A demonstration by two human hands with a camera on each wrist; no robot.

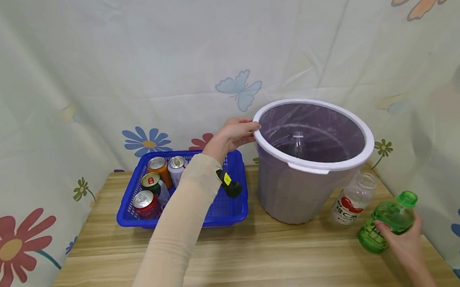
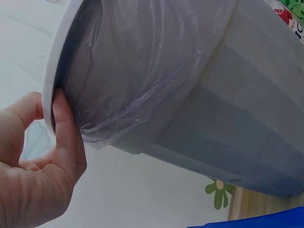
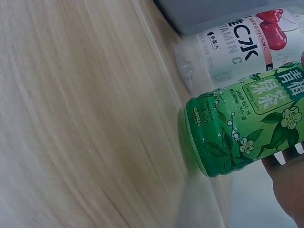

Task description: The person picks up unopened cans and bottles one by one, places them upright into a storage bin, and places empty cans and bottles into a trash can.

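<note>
My left hand [image 1: 235, 135] pinches the white rim [image 2: 49, 71] of a grey trash bin [image 1: 292, 196], thumb and fingers on either side of the edge. A clear plastic bag [image 2: 137, 80] lines the bin, and a clear bottle [image 1: 298, 144] shows inside it. At the right, my right hand [image 1: 408, 242] grips a green tea bottle [image 1: 389, 219] around its middle. That bottle is upright with a slight lean, its base close to the tabletop in the right wrist view. Beside it stands a clear vitamin drink bottle [image 1: 354, 199] with a cherry label, next to the bin.
A blue plastic basket [image 1: 240, 204] sits on the left of the wooden table [image 1: 284, 263]. Several drink cans stand in it, among them a red can [image 1: 147, 205] and an orange can [image 1: 159, 169]. A flowered curtain [image 1: 170, 77] hangs behind and around the table.
</note>
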